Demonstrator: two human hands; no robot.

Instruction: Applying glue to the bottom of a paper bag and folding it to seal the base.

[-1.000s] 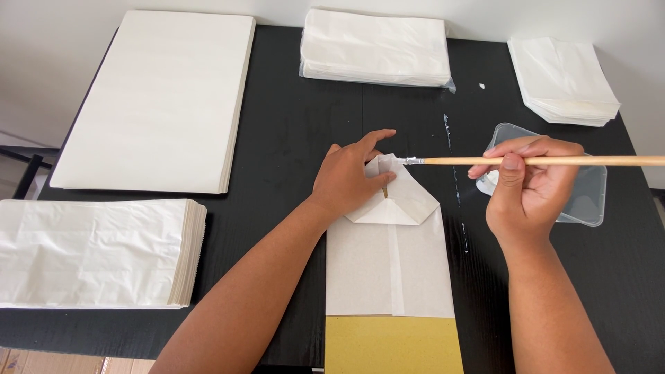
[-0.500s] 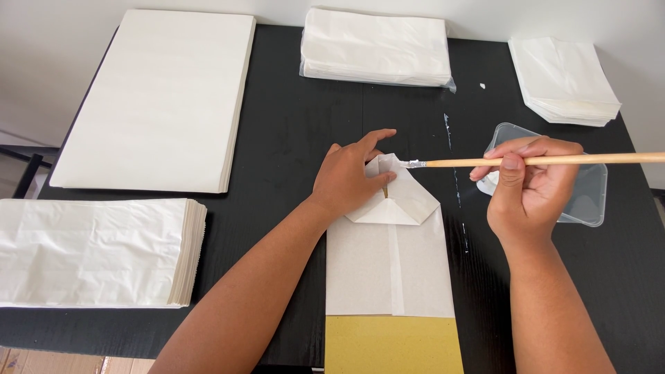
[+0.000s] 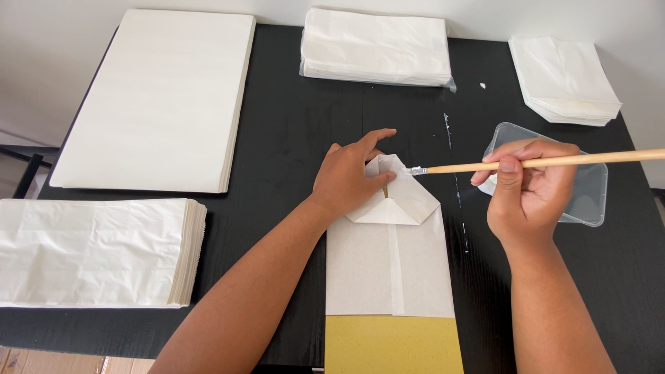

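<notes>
Left hand [image 3: 350, 179] is lying flat with fingers spread, pressing down the folded end of a paper bag [image 3: 388, 266] sitting bottom centre of the frame. Right hand [image 3: 528, 190] is pinching a thin wooden brush [image 3: 540, 163] between thumb and fingers, holding it level, bristle tip touching the upper right edge of the fold. The bag's lower end is hanging out past the table's [image 3: 291, 131] near edge, resting on a yellow sheet [image 3: 391, 344].

Clear plastic lid [image 3: 592, 190] is sitting just behind the right hand, close to the table's right edge. Bare black strip is running up the middle for moving around.

Count: four paper stacks, one big sheet stack [image 3: 156, 97] upper left, one bag pile [image 3: 93, 253] lower left, one wrapped [image 3: 377, 45] top centre, one [image 3: 564, 79] top right.
</notes>
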